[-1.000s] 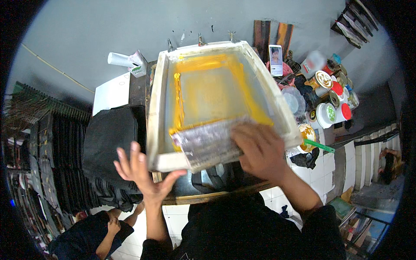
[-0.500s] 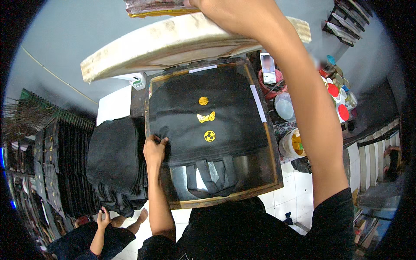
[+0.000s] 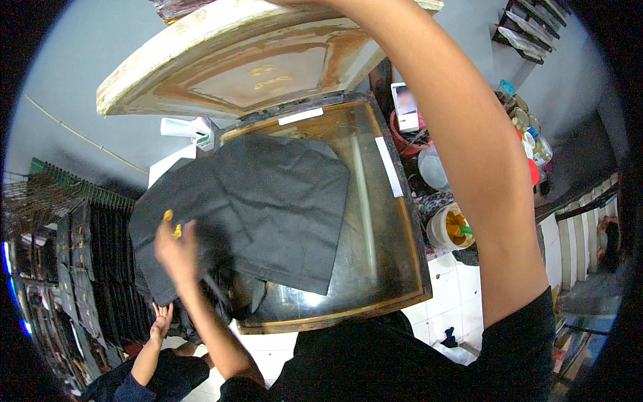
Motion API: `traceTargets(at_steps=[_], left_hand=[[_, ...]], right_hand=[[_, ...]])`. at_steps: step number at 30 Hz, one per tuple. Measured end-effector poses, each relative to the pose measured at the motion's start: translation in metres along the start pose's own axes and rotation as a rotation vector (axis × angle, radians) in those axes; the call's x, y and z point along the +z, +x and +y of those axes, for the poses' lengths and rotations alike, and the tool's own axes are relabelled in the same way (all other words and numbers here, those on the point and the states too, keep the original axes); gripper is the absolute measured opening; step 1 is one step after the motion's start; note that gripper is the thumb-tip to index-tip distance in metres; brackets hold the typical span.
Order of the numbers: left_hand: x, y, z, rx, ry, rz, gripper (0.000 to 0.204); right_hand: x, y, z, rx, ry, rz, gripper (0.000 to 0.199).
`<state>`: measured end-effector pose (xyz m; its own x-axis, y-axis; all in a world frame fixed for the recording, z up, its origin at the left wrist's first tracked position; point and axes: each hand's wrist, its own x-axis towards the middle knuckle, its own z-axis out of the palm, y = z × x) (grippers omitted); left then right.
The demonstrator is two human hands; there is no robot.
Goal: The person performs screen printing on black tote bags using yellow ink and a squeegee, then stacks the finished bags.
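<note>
A black fabric piece (image 3: 281, 201) lies slantwise over the left part of a glass-topped printing table (image 3: 395, 268) with a wooden border. My left hand (image 3: 177, 251), blurred by motion, is closed on that fabric at its left side. Small yellow prints (image 3: 177, 231) show beside its fingers. Above the table a screen printing frame (image 3: 221, 74) stands tilted up, its stained mesh facing down. My right hand (image 3: 298, 2) holds the frame's top edge; its fingers are cut off by the picture's upper rim. Part of a squeegee (image 3: 177, 9) shows behind the frame.
A co-worker's hand (image 3: 161, 321) reaches up to the fabric's lower left corner. Racks of black pieces (image 3: 100, 268) stand at the left. On the right are a tub of yellow ink (image 3: 455, 228), a phone (image 3: 406, 107) and several jars (image 3: 529, 127).
The black fabric has come off the table's middle and swung left with my left hand. The screen frame is tilted higher. The co-worker's hand now reaches the fabric's corner.
</note>
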<state>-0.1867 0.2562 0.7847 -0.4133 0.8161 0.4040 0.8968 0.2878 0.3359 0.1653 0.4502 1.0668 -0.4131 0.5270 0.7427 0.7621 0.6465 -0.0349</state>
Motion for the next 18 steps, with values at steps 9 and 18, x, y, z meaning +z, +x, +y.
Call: traceTargets(at_steps=[9,18], left_hand=[[0.183,0.008,0.193,0.724,-0.031,-0.649,0.108],[0.214,0.017,0.282,0.311,-0.041,-0.704,0.130]], right_hand=[[0.011,0.014,-0.003,-0.034,0.004,0.029,0.025],[0.002,0.004,-0.003,-0.020,0.056,-0.055,0.026]])
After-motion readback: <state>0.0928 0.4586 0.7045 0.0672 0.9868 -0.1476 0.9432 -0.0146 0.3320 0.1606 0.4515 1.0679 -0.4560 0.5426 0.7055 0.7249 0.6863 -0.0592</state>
